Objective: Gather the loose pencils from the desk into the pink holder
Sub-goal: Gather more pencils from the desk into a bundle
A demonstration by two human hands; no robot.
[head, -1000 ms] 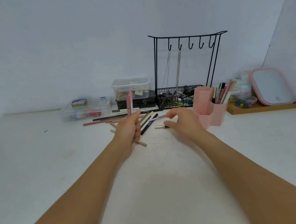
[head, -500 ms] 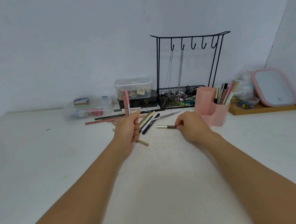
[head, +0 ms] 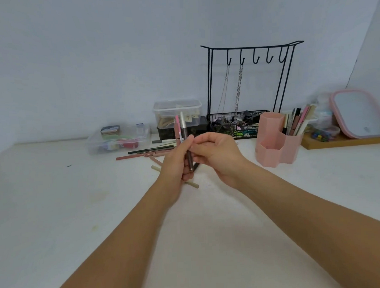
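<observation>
Both hands meet above the middle of the white tabletop [head: 56, 217]. The left hand [head: 174, 164] has its fingers wrapped around a small upright bunch: a pink pencil [head: 178, 128] and a brown pencil [head: 187, 152] with a silver cap sticking up tallest. The right hand [head: 216, 153] is right against it, fingers pinched together on the middle of that brown pencil, so both hands are touching it.

Loose pencils [head: 150, 151] are still lying on the tabletop behind the hands, toward the back edge: a long reddish-brown one, a dark green one, a couple of shorter pinkish ones, all roughly side to side. A beige one [head: 192, 184] pokes out from under the left hand, nearer to the camera.

The pink holder [head: 275, 143] stands to the right of the hands, apart from them, near the back edge. Its tall rear compartment on the right already has a bunch of pencils and brushes standing in it; the low front compartment's contents I can't make out.

Behind all that along the wall: a flat clear box [head: 118, 141], a lidded clear tub [head: 177, 111] on a dark case, a black wire rack [head: 252, 90] with chains hanging from hooks, and a pink-rimmed mirror [head: 359, 113] in the back right corner.
</observation>
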